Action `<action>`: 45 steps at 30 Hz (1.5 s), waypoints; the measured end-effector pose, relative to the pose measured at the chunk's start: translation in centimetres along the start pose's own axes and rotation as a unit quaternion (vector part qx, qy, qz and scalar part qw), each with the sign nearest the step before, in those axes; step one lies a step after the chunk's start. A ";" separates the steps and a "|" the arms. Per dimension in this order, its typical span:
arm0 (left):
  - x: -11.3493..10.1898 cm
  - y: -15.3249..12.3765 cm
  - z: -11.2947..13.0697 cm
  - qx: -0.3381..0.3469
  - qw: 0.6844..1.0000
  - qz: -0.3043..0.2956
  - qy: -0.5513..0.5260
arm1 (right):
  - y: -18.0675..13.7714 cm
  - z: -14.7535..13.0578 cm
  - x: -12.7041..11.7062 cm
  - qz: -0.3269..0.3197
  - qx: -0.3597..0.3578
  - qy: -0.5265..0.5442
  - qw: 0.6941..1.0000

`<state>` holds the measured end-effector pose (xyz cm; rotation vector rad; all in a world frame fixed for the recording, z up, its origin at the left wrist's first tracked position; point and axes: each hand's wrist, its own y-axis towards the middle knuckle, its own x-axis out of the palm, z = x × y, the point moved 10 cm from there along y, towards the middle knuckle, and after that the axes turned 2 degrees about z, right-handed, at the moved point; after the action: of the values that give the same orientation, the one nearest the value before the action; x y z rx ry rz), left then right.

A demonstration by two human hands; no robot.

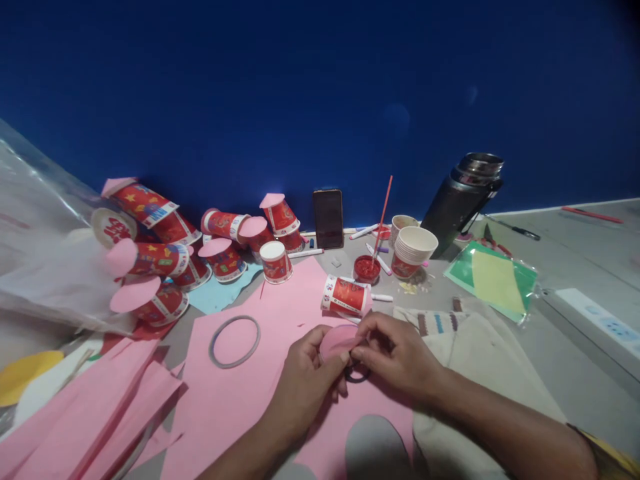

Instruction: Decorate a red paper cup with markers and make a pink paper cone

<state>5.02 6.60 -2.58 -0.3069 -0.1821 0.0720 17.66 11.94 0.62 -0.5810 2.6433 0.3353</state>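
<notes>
Both my hands meet over a pink paper sheet (235,393) on the table. My left hand (307,373) pinches the left edge of a small pink paper circle (336,341). My right hand (395,353) pinches the circle's right side, fingers closed on it. A dark ring, perhaps a scissors handle (356,375), shows just under my hands. A red printed paper cup (346,295) lies on its side just beyond the circle.
Several red cups capped with pink paper (165,257) pile up at the back left. A tape ring (235,341), phone (328,217), red paint dish with brush (367,268), stacked cups (413,251), a dark flask (463,200), green and yellow paper (493,277) and cloth (465,340) surround them.
</notes>
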 end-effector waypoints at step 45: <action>0.0 -0.2 -0.2 0.001 0.998 0.007 0.056 | -0.1 0.9 0.5 -0.033 0.117 0.088 0.989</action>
<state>5.08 6.39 -2.70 -0.3097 -0.0676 0.0695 17.55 11.99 -0.40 -0.6441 2.7686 -0.0484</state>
